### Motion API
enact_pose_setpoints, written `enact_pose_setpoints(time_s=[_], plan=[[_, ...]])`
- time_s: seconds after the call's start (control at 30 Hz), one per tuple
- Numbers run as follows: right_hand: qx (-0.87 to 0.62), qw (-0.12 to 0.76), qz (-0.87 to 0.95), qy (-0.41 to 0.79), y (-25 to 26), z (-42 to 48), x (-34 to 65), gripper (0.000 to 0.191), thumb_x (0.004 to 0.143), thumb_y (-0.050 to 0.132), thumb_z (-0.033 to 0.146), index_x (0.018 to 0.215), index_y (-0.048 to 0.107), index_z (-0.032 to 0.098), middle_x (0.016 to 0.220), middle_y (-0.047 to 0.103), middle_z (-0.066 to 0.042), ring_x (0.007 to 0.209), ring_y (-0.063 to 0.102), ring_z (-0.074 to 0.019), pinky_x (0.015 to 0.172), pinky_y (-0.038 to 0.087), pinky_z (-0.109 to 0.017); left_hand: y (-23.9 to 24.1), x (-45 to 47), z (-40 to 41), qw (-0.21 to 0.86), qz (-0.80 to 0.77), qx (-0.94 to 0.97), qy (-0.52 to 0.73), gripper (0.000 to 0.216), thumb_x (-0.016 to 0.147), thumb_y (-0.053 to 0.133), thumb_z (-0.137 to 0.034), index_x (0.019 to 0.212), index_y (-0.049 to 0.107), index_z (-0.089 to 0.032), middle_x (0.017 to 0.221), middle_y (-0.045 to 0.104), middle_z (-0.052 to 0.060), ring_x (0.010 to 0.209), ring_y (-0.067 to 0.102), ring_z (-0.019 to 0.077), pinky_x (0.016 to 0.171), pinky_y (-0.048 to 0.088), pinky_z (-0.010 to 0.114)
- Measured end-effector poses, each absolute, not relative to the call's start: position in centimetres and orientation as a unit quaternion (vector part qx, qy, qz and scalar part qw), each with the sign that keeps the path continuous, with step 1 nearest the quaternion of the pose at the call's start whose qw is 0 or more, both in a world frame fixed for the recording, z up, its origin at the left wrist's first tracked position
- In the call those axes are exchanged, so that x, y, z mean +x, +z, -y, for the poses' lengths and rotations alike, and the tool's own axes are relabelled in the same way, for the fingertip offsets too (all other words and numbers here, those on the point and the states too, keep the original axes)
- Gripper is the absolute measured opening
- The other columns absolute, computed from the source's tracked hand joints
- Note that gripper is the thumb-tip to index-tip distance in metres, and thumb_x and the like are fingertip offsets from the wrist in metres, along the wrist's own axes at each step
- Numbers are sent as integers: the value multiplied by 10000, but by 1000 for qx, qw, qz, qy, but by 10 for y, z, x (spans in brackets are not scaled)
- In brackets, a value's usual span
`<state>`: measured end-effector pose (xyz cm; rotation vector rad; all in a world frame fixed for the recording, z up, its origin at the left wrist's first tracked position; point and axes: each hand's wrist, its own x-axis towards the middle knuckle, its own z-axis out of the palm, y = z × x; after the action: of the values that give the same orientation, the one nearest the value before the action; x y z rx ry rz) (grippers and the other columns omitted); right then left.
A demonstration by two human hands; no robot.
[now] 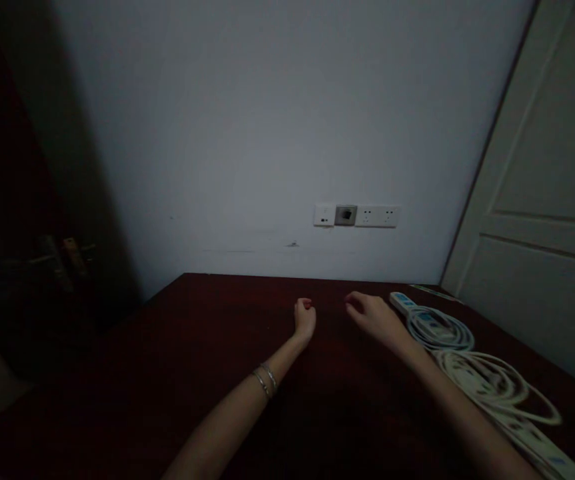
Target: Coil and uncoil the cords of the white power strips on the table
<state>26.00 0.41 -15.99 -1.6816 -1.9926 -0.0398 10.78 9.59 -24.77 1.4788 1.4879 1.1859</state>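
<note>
My left hand is over the middle of the dark red table, its fingers curled in to a loose fist with nothing visible in it. Two thin silver bangles circle that wrist. To its right, my right hand is bent over the table with curved fingers and a gap between thumb and fingertips; it holds nothing I can see. Nearest to it is a power strip with a coiled blue-white cable. Closer to me, a second power strip lies along the right side with a coiled white cable, partly behind my right forearm.
The dark red table stands against a pale wall. Wall sockets and a grey plate are mounted above its back edge. A white panelled door borders the right. A dark door with a handle is at left.
</note>
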Motion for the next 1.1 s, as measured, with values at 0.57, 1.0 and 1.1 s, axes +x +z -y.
enact_pose_setpoints(time_s=[0.57,1.0,1.1], plan=[[-615,159,772,12,-284,-70,121,477,882,314,345,1279,504,162,1388,415,-91,1297,321,-266,1042,206,-492,-283,-39,-104,60,-615,746,249,423,838,410,-294,1211,503,-117,1366,420,143,1300,313,274,1065,221,388],[-609,171,774,15,-282,-69,121,469,872,325,314,1265,519,147,1372,432,-115,1284,342,-282,1033,207,-507,-279,-40,-102,25,-620,748,235,389,841,402,-278,1163,560,-127,1298,485,147,1251,372,258,1043,268,378],[-610,164,776,12,-281,-68,121,479,873,315,317,1271,515,142,1376,430,-101,1284,340,-286,1037,206,-501,-278,-39,-104,13,-625,744,235,368,839,395,-254,1139,570,-131,1234,521,150,1190,417,266,998,315,397]])
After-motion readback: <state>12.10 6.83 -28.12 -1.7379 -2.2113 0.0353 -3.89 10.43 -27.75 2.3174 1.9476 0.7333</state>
